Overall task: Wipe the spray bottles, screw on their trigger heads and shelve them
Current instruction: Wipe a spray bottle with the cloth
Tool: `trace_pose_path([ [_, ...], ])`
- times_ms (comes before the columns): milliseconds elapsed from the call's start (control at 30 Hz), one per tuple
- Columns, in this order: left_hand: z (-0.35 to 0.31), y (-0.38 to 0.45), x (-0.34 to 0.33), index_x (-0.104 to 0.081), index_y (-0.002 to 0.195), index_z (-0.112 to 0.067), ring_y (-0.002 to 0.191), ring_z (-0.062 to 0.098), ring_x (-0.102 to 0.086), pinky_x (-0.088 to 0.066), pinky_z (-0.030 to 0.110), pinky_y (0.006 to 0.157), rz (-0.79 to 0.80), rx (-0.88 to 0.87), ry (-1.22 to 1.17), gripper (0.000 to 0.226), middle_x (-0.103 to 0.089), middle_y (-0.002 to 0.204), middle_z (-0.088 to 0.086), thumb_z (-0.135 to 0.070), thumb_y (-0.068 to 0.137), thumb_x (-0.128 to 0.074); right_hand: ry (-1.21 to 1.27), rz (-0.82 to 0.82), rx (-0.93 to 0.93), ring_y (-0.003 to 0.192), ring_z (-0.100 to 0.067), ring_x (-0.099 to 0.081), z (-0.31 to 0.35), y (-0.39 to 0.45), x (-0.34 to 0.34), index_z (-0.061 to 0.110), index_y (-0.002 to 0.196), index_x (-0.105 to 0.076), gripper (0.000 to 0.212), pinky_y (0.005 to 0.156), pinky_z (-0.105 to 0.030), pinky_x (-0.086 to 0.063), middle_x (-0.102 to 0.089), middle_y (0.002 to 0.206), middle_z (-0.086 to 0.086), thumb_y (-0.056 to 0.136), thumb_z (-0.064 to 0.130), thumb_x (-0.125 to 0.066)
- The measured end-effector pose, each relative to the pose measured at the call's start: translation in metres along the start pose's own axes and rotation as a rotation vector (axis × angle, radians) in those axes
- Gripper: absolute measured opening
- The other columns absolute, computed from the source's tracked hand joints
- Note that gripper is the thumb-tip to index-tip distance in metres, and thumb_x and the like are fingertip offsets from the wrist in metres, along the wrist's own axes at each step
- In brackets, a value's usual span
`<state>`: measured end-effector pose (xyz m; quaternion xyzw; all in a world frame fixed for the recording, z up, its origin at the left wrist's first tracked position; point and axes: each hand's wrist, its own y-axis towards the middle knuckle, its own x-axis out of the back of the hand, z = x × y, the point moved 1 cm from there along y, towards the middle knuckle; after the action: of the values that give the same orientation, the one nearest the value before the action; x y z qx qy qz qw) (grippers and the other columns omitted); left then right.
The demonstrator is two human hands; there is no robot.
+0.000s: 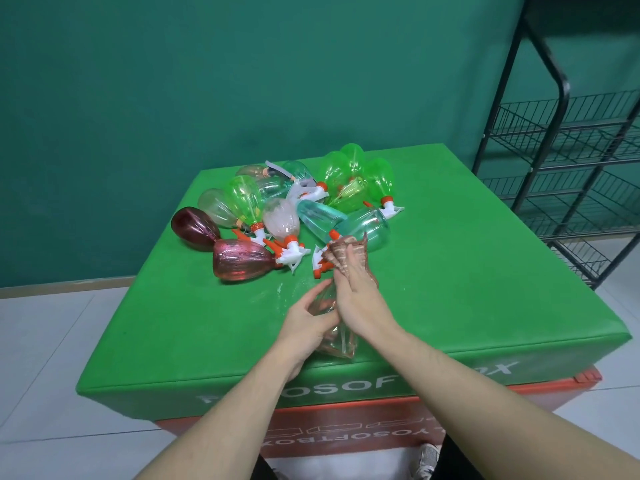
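L hand (pixel 308 320) fingers grip clear bottle (pixel 337 344); R hand (pixel 356 289) fingers flat, pressing brown cloth (pixel 344 252) on it.

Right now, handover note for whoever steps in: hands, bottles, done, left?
Left hand: fingers curled round a clear bottle held over the near part of the green box.
Right hand: presses a brown cloth against that bottle's upper part; wiping under way. Whether its trigger head is on cannot be seen.
Pile of bottles lies at the far side of the box: green, clear, teal, dark red; several show white-and-orange trigger heads fitted.
Black wire shelf stands to the right; no bottle visible on it.
Left: finish wiping, fit heads, shelve all.
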<state>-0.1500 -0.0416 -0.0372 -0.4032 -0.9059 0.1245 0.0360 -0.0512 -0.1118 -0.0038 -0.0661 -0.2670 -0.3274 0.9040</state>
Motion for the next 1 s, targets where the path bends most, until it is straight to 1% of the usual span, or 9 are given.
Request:
trace_pose_path([
  [100,0.002,-0.001,-0.001,-0.059,0.134,-0.042,0.107,0.015,-0.074,-0.06,0.043,0.095,-0.003,-0.003,0.011,0.065,-0.077,0.115,-0.007,-0.004,0.085,-0.081,-0.006,-0.003,0.013,0.154,-0.006,-0.005,0.007,0.008,0.003,0.022,0.161,-0.016,0.052,0.121,-0.02,0.001,-0.006,0.168,0.006,0.111,0.029,-0.028],
  [200,0.001,-0.001,0.0,-0.059,0.117,-0.045,0.083,0.014,-0.076,-0.062,0.034,0.074,-0.004,0.013,-0.008,0.055,-0.079,0.103,-0.014,0.0,0.09,-0.073,-0.073,0.055,0.08,0.153,-0.004,-0.007,0.008,0.003,-0.002,0.019,0.161,-0.018,0.053,0.119,-0.016,0.0,-0.01,0.167,0.008,0.11,0.028,-0.031],
  [333,0.0,0.0,0.002,-0.066,0.119,-0.021,0.067,0.012,-0.07,-0.055,0.028,0.059,-0.031,0.042,-0.006,0.032,-0.08,0.095,-0.009,-0.003,0.093,-0.069,-0.174,0.155,0.192,0.15,0.003,-0.006,0.007,-0.008,-0.001,0.02,0.161,-0.017,0.054,0.124,-0.021,-0.001,-0.012,0.165,0.013,0.11,0.026,-0.033],
  [433,0.0,0.0,0.001,-0.067,0.119,-0.018,0.068,0.012,-0.07,-0.056,0.032,0.063,-0.033,0.043,0.002,0.032,-0.08,0.096,-0.007,-0.004,0.092,-0.071,-0.256,0.166,0.234,0.153,-0.002,-0.006,0.006,-0.007,0.004,0.019,0.161,-0.015,0.055,0.126,-0.025,-0.003,-0.01,0.166,0.012,0.109,0.026,-0.033],
  [567,0.0,-0.002,0.001,-0.063,0.123,-0.037,0.097,0.015,-0.074,-0.06,0.042,0.084,-0.011,0.022,-0.041,0.049,-0.078,0.109,-0.012,-0.002,0.09,-0.073,-0.228,0.119,0.172,0.155,-0.009,0.0,0.0,0.004,-0.002,0.02,0.161,-0.01,0.056,0.126,-0.03,-0.001,-0.001,0.168,0.008,0.11,0.032,-0.027],
  [633,0.003,-0.001,0.002,-0.06,0.129,-0.038,0.103,0.019,-0.075,-0.059,0.039,0.084,-0.015,0.025,-0.073,0.055,-0.078,0.111,-0.008,-0.003,0.089,-0.076,-0.164,0.101,0.104,0.155,-0.01,0.004,-0.002,0.011,-0.006,0.019,0.161,-0.009,0.055,0.124,-0.026,0.004,0.001,0.168,0.004,0.11,0.031,-0.026],
  [800,0.003,-0.001,0.004,-0.059,0.135,-0.035,0.092,0.024,-0.076,-0.059,0.038,0.075,-0.012,0.038,-0.135,0.054,-0.079,0.112,0.003,-0.009,0.091,-0.076,-0.067,0.093,0.004,0.155,-0.01,0.004,-0.004,0.018,-0.005,0.016,0.162,-0.011,0.055,0.118,-0.019,0.009,0.001,0.169,0.0,0.111,0.03,-0.025],
  [900,0.004,-0.001,0.006,-0.064,0.129,-0.036,0.088,0.026,-0.076,-0.06,0.037,0.07,-0.027,0.06,-0.212,0.055,-0.076,0.116,0.011,-0.014,0.083,-0.081,-0.045,0.114,0.002,0.155,-0.011,-0.005,-0.005,0.011,-0.004,0.018,0.161,-0.018,0.053,0.123,-0.024,0.002,-0.008,0.169,0.002,0.111,0.029,-0.026],
  [1000,0.004,0.001,0.007,-0.063,0.131,-0.03,0.08,0.025,-0.075,-0.062,0.037,0.064,-0.042,0.065,-0.298,0.055,-0.075,0.116,0.019,-0.015,0.081,-0.08,0.002,0.139,-0.04,0.149,-0.018,-0.03,-0.007,0.001,-0.002,0.021,0.157,-0.033,0.049,0.122,-0.03,-0.021,-0.031,0.163,0.001,0.11,0.032,-0.028],
])
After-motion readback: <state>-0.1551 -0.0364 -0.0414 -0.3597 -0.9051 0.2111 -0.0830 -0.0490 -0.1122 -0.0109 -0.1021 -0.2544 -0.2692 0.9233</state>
